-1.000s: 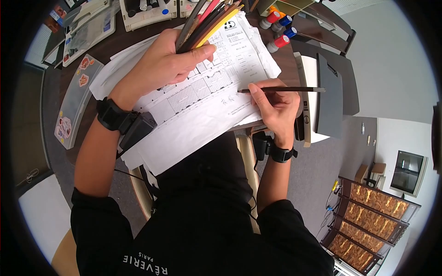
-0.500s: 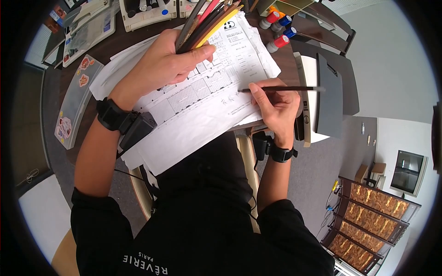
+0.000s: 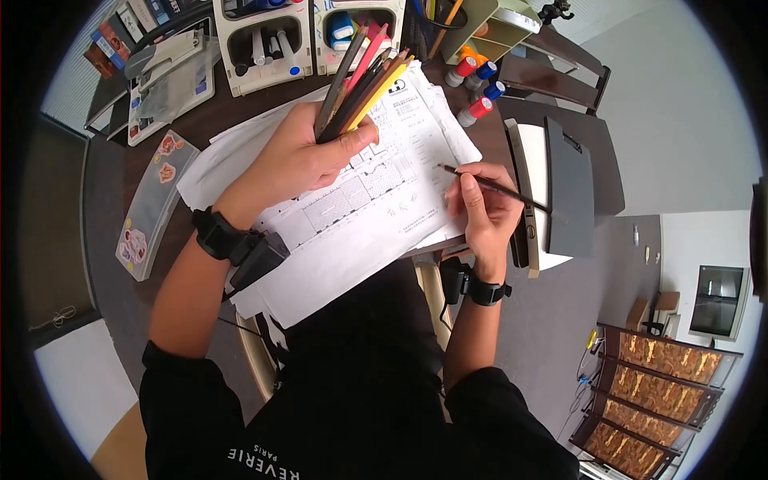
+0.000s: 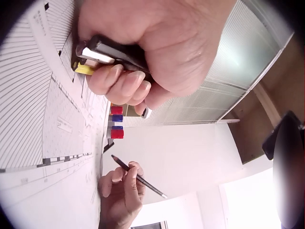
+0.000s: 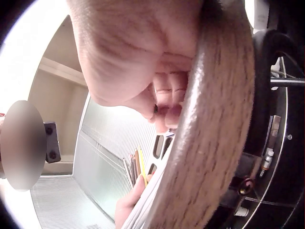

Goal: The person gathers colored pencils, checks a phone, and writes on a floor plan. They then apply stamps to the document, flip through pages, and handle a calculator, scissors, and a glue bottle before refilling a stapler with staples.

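Note:
In the head view my left hand (image 3: 300, 156) grips a bundle of coloured pencils (image 3: 364, 84), their upper ends fanned out, and rests over the printed floor plan sheets (image 3: 320, 280). My right hand (image 3: 490, 210) pinches one dark pencil (image 3: 512, 192) by the sheets' right edge, its point up off the paper as the left wrist view shows. Handwritten marks stand on the top sheet left of that hand. In the right wrist view the table edge (image 5: 209, 114) hides part of the right hand (image 5: 138, 57), and the pencil bundle (image 5: 138, 164) shows beyond.
Red and blue capped markers (image 3: 474, 111) stand at the back right. White organisers (image 3: 264, 80) with pens line the back. A stickered clear case (image 3: 156, 204) lies on the left, and a grey and white box-like object (image 3: 568, 188) is beside the table's right edge.
The head view has tilted, so the desk sits lower and more of its back shows. My right hand has lifted the pencil's point off the handwriting and turned it, the rear end now lower.

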The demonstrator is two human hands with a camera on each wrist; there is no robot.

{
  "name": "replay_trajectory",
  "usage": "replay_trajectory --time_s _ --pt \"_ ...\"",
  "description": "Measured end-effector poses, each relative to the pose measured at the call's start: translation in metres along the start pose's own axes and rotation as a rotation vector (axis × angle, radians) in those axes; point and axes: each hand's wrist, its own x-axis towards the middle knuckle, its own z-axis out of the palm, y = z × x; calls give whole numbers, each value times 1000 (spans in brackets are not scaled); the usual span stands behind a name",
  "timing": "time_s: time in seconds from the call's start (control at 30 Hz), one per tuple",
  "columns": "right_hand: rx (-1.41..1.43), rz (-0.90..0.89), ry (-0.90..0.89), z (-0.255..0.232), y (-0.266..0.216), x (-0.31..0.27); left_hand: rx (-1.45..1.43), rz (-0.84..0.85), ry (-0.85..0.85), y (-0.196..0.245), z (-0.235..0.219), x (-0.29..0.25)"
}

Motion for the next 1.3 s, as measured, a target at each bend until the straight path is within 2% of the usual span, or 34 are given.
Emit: replay_trajectory --time_s 0.1,0.23,0.57,0.63,0.67,0.73,0.77,0.8,0.87,0.93,1.03,1.1,1.3 --pt "-2 -59 42 10 -3 0 -100 -20 27 6 0 -1" --pt "-44 -65 26 9 -5 -1 -82 -13 23 0 -4 -1" --pt "-131 -1 -46 -8 4 -7 -66 2 -13 6 -2 -1" --pt "-316 -24 -42 -5 2 -4 -97 -20 -14 7 -1 -2" --pt "-315 -32 -50 -2 -2 -2 -95 -12 -6 7 1 -2" --pt "-476 -152 -106 13 -22 3 -87 -11 -30 8 1 -3" --pt "-484 -123 -104 17 -24 5 -57 7 -28 10 -3 -4" --pt "-476 -132 -105 24 -29 9 -47 11 -23 11 -3 -4" --pt "-401 -200 -242 44 -37 14 -122 1 -47 9 1 -4" --pt "-384 -180 -304 56 -28 18 -130 2 -51 7 2 -4" --pt "-377 -132 -336 62 -19 19 -175 -57 -96 0 2 -4" --pt "-274 -2 -332 64 -9 18 -178 -76 -103 -1 3 -4" --pt "-241 -120 -352 64 2 18 -195 -94 -132 4 9 -5"
